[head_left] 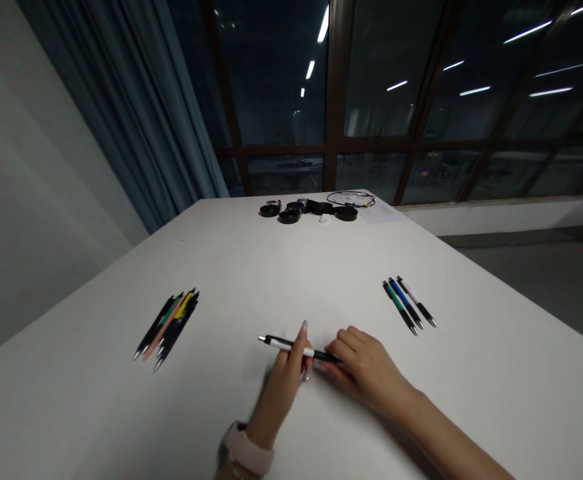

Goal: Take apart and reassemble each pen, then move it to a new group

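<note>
A person works at a white table (321, 280), both bare hands meeting on a single pen (291, 345) that lies across the surface near the near edge, roughly midway between the left and right sides. The pen is black and white, its silver tip pointing toward the left edge. The left hand (284, 383), with a pale pink watch (248, 450) on its wrist, closes its fingers around the middle of the barrel. The right hand (366, 367) pinches the dark rear end of the same pen with curled fingers, knuckles up.

Toward the left edge lies a bundle of pens (167, 328), touching one another, with black, green, pink and yellow barrels and tips aimed at the near left corner. Toward the right edge sit three pens (408, 305) side by side, just apart, tips pointing to the near right. At the far edge rest several black round objects (289, 215), a coiled black cable (350, 198) and a sheet of paper (381, 212). Dark windows and a curtain stand beyond.
</note>
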Available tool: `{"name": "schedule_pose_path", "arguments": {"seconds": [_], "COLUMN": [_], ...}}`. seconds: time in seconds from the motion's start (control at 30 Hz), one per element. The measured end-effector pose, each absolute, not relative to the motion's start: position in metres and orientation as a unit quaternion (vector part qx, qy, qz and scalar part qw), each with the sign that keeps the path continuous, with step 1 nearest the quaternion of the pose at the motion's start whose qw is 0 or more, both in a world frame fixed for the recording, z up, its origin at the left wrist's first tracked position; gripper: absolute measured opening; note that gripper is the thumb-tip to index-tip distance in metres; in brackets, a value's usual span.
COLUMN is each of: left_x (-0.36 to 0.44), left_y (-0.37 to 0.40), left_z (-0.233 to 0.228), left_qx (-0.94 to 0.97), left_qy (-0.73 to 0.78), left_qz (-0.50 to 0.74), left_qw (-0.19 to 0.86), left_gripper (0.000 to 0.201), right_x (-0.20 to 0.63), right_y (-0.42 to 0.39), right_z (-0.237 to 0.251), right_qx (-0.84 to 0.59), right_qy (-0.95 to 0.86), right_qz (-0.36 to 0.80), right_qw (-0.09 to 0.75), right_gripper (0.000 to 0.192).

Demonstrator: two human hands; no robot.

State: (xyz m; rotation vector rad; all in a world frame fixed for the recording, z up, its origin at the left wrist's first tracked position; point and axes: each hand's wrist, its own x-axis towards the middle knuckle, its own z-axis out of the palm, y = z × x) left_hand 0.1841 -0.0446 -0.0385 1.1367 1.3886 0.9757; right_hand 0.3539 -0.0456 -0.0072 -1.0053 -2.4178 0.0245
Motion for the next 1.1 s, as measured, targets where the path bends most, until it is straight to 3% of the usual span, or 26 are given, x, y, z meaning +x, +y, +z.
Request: {"name": "schedule_pose_path", "arguments": {"seconds": [0.13,0.3,0.5,0.73,0.97,1.1], "left_x": [0.182,0.179,0.179,0.177,0.176,0.174], "left_y": [-0.048,-0.042,-0.038,-0.04,-0.037,-0.037], "left_z": [-0.033,-0.03,-0.028,-0.029,-0.032,-0.032], "left_qx": [0.472,0.45,0.464,0.466,0.475,0.481], "left_qy": [0.559,0.574,0.568,0.578,0.578,0.573], "left_qz": [0.432,0.455,0.456,0.448,0.443,0.443], "left_qw": [0.527,0.511,0.504,0.498,0.494,0.494], "left_gripper": [0.064,0.068,0.069,0.07,0.07,0.07], "right_x": [0.37,0.419,0.495,0.559,0.56,0.557], "right_y": [-0.039,-0.016,0.007,0.009,0.008,0.009], "right_z": [-0.006,-0.004,-0.017,-0.039,-0.038,-0.039], "right_qx": [-0.416,-0.553,-0.715,-0.813,-0.845,-0.842], "right_qy": [-0.865,-0.774,-0.641,-0.538,-0.509,-0.513], "right_qz": [0.055,0.068,0.092,0.055,0.089,0.093], "right_qw": [0.276,0.3,0.265,0.213,0.139,0.141], "right_gripper": [0.016,0.035,0.054,0.051,0.047,0.046]}}
